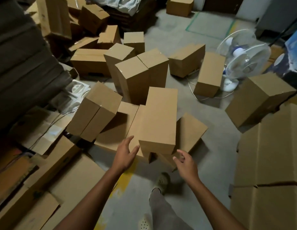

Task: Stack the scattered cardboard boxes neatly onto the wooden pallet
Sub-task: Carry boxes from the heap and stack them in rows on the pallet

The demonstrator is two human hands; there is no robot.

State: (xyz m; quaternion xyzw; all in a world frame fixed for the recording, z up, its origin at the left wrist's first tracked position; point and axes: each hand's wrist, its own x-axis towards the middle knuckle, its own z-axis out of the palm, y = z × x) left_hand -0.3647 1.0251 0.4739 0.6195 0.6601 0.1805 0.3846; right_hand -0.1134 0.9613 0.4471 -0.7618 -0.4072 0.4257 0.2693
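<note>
My left hand (126, 154) is at the near left corner of the long box (158, 123), fingers (128, 140) straight and spread. I cannot tell whether they touch it yet. My right hand (186, 161) hangs just off its near right corner, fingers (181, 152) loosely curled and holding nothing.

The long box lies across other boxes on the floor (211, 117), so by my reckoning it is only about to be picked up. Left of it a tilted box (94, 113) leans. Just behind it two upright boxes (141, 75) stand together, and more lie scattered beyond them. Right of it sits another box (259, 100), and behind that to the right a fan (240, 60). Far behind it one box (179, 5) sits alone.

I can make out no pallet for certain and no neat stack, so I judge the job barely begun, with nearly every box left to move.
</note>
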